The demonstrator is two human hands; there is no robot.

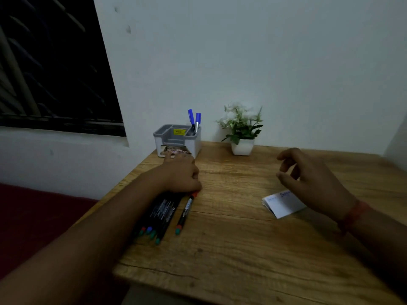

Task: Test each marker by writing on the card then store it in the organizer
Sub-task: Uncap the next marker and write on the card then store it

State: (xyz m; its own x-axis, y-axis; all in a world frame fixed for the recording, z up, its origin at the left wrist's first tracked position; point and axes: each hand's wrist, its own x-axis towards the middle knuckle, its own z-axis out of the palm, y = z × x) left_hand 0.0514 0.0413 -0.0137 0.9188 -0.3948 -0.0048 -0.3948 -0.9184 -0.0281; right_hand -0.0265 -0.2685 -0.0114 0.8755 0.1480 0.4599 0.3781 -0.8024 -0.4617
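Wooden worktop (231,249) against a pale wall, dim light. Left hand (180,175) lies palm down at the left edge, its heel and curled fingers over the far ends of a bundle of markers (158,216); whether it actually grips one I cannot tell, the fingertips being hidden under the hand. One marker, the red-tipped marker (185,212), sits just beside the bundle on its right, apart from the rest, its far end touching or tucked under the left hand's thumb side. All markers lie with their long axes running from the near-left toward the far-right, coloured end caps pointing at the person. Left hand is plainly the nearer one for the next pick. Right hand (308,179) hovers above the worktop's right half, fingers loosely curled, grasping nothing. The card (284,204), white with a few blue marks at its far edge, lies just under and near-side of that hand, toward the right edge; partly covered by the wrist. Organizer (176,139), grey and white, stands at the far left corner, straight beyond the left hand; two blue markers (195,121) already upright in its right compartment, other compartments look open. Small potted plant (242,133) at the far edge, right of the organizer, well off the line between markers and card. Judged: a marker taken from the bundle travels right across bare worktop to the card, nothing standing between
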